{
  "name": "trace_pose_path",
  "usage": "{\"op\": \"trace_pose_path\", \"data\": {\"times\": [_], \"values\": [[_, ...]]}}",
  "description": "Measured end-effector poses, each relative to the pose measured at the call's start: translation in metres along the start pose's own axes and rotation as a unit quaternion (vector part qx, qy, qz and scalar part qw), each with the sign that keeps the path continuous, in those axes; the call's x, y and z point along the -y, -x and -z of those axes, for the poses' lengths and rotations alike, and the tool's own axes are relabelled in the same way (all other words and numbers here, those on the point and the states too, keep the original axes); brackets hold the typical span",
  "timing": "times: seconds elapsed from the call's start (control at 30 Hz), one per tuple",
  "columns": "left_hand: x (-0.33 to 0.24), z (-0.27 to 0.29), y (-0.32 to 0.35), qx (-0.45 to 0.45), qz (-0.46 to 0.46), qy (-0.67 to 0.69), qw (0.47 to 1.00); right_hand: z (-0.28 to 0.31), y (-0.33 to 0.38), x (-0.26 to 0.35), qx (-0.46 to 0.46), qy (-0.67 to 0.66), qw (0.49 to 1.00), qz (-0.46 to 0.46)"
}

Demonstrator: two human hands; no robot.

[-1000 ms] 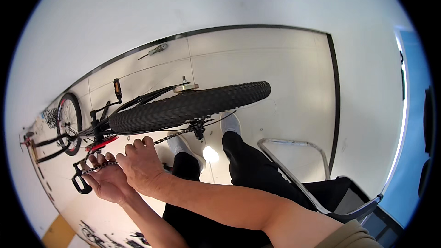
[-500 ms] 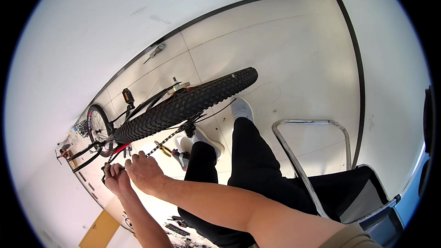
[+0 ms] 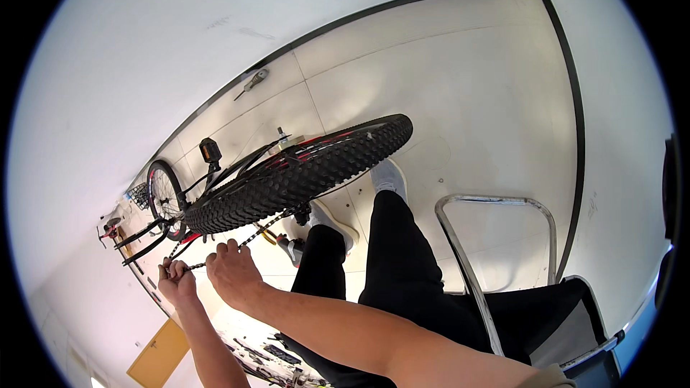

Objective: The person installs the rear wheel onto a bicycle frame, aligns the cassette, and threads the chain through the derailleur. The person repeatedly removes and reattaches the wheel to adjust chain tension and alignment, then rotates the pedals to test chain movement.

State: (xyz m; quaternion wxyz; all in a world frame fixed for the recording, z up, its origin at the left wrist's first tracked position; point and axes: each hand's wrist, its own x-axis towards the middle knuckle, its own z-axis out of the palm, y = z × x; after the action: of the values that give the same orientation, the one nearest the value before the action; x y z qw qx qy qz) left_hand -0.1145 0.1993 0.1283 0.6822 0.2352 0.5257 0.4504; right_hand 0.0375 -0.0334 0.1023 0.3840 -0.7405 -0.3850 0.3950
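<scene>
Both hands have slid toward lower left since the earlier frame. Left hand [image 3: 176, 282] and right hand [image 3: 231, 273] are each closed on the bike chain [image 3: 215, 255], strung just below the knobby rear tyre [image 3: 302, 172]. Risk: pinched fingers or chain slipping off if the wheel turns.

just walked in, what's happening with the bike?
A seated person in black trousers is working on a black bicycle turned upside down on the pale tiled floor. Both bare hands grip its loose metal chain: the left hand pinches one end, the right hand holds it just beside. The knobby rear tyre sits right in front of them.
</scene>
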Motion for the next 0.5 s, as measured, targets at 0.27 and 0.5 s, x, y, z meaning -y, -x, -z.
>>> {"op": "trace_pose_path", "data": {"times": [0.27,0.5], "values": [[-0.004,0.007,-0.005,0.016,-0.006,0.007,1.0,-0.007,-0.001,0.004,-0.019,0.008,0.999,0.032],[-0.005,0.019,-0.011,0.04,-0.003,-0.007,0.999,-0.013,-0.002,0.007,-0.045,-0.029,0.996,0.072]]}}
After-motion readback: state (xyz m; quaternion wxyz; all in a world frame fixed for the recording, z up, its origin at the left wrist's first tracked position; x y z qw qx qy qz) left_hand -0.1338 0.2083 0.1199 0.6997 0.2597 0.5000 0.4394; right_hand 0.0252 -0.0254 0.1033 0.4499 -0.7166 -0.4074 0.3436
